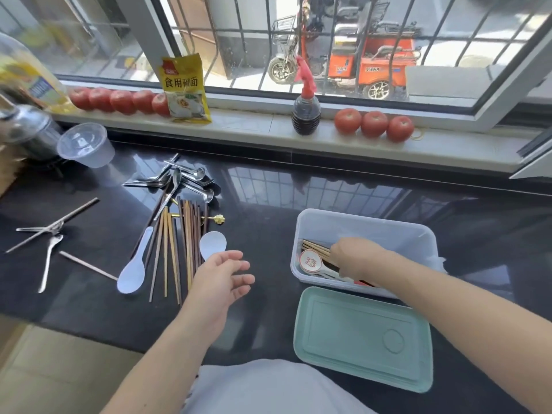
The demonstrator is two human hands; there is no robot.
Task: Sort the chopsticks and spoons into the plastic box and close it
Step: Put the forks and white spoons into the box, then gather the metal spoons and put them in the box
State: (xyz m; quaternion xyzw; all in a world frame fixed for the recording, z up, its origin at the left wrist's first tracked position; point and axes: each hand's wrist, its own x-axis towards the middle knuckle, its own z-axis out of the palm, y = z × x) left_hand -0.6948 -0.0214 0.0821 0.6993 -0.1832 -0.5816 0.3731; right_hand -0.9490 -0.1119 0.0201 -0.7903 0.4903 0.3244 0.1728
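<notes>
A clear plastic box (367,222) stands on the black counter at the right, holding several chopsticks (315,248) and a white spoon with a red print (310,262). My right hand (355,253) reaches down inside the box over those chopsticks; whether it grips them is hidden. The green lid (363,336) lies flat in front of the box. My left hand (222,277) hovers open beside a pile of wooden chopsticks (179,237). Two white plastic spoons (133,271) (212,241) lie in the pile, and several metal spoons (185,180) lie behind it.
Loose metal spoons and chopsticks (49,231) lie at the left. A clear plastic cup (86,144) and a steel kettle (27,130) stand at the back left. The windowsill holds tomatoes (373,124), a sauce bottle (306,113) and a yellow packet (185,88).
</notes>
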